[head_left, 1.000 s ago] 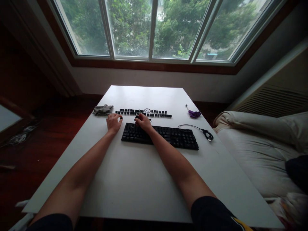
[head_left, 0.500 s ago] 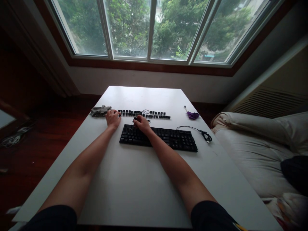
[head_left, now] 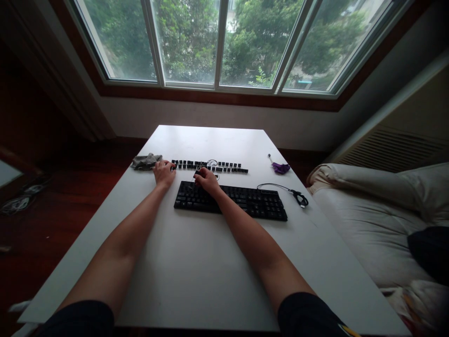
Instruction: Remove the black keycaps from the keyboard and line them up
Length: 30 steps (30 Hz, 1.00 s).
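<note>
A black keyboard (head_left: 252, 204) lies on the white table, with part of its upper left hidden by my right hand (head_left: 206, 180). That hand is closed on a keycap puller (head_left: 197, 173), a small dark piece with thin wire loops, just over the keyboard's upper left edge. Loose black keycaps (head_left: 229, 164) stand in two rows behind the keyboard. At the left end of these rows my left hand (head_left: 164, 173) has its fingers bent around a keycap (head_left: 173, 166), mostly covered by the fingertips.
A grey cloth (head_left: 145, 161) lies left of my left hand. Thin wire loops (head_left: 212, 163) rest among the keycaps. At the right are a purple cloth-like item (head_left: 280, 168), a small brush-like stick (head_left: 270, 157) and the keyboard's bundled cable (head_left: 300, 199). A sofa (head_left: 351, 210) borders the table.
Almost nothing differs. My left hand has shifted very slightly at the end of the keycap rows; my right hand stays over the keyboard with the puller.
</note>
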Each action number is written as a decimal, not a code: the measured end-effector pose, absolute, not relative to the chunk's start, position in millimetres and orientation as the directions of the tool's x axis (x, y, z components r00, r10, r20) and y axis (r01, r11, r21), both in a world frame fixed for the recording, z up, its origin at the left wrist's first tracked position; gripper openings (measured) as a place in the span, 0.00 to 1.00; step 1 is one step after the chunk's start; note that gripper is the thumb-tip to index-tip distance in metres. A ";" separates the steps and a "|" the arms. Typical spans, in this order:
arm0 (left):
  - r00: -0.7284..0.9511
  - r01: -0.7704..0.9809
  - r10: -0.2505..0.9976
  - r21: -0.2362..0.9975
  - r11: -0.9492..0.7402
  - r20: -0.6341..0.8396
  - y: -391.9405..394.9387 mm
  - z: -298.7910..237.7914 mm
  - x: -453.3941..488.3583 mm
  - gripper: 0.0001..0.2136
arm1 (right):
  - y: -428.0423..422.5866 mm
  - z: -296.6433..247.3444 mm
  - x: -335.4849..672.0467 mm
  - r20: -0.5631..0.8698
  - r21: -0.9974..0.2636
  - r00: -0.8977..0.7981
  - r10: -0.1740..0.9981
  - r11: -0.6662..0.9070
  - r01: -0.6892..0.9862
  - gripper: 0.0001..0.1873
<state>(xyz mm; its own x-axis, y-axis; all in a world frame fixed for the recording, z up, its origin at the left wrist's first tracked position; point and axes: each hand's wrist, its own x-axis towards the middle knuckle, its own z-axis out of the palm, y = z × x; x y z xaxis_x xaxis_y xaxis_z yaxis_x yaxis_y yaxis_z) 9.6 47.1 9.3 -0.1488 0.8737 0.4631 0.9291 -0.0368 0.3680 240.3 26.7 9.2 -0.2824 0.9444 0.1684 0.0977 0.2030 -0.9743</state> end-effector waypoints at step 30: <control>0.226 0.657 0.934 0.665 -0.356 0.277 -1.1 4.2 15.5 0.13 | 19.1 21.7 243.6 0.270 -0.906 -0.271 0.924 0.339 0.255 0.09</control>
